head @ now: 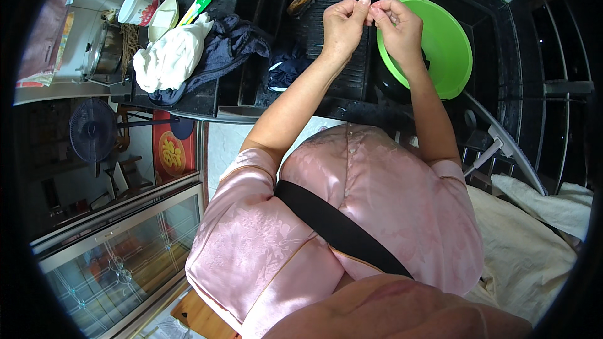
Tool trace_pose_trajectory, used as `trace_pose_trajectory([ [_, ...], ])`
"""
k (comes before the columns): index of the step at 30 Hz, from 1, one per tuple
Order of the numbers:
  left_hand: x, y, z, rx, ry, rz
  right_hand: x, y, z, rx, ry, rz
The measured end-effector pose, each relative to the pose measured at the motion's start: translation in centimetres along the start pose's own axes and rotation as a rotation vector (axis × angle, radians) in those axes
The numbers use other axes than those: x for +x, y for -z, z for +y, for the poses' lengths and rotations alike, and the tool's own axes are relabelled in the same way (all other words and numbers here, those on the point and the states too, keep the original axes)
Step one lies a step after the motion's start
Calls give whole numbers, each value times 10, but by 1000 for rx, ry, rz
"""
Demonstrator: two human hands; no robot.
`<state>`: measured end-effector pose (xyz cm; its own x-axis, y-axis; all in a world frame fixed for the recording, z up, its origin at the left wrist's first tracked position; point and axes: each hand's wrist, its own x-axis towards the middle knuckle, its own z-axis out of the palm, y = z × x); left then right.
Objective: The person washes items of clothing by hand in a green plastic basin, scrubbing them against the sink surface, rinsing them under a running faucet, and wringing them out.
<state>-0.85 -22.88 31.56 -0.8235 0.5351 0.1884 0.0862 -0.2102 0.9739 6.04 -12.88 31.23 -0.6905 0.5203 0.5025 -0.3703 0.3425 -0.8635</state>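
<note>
My left hand (346,22) and my right hand (399,28) meet at the fingertips above a black laundry sink. Thumbs press against curled fingers on both; whether something tiny is pinched between them cannot be seen. Beneath my left hand lies the sink's ridged washboard (346,73). A bright green plastic basin (447,52) stands under and beside my right hand, tilted, with a dark thing partly hidden behind the wrist. Near my left forearm a bunched navy cloth (288,74) with a white edge rests at the washboard's side. A brownish block (300,4), perhaps a brush or soap, sits at its far end.
On the left counter lie a white cloth (169,59), a dark grey cloth (231,44), a green-and-white tube (200,4), a dish (165,14) holding a white bar and a white tub (136,5). A grey folding panel (511,150) leans at right. The sink's front edge (339,108) borders my body.
</note>
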Motion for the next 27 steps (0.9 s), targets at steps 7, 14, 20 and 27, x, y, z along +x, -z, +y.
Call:
trace_pose_trajectory([
  [7, -1, 10, -1, 70, -151, -199, 4, 16, 2, 568, -384, -32],
  [14, -1, -9, -5, -106, -173, -158, 0, 13, -2, 684, -395, -46],
  [20, 9, -13, -12, 14, -191, 55, -4, 19, -7, 450, -513, -47],
  [27, 12, -26, -14, -395, 235, 123, -6, 37, -7, -199, 16, 111],
])
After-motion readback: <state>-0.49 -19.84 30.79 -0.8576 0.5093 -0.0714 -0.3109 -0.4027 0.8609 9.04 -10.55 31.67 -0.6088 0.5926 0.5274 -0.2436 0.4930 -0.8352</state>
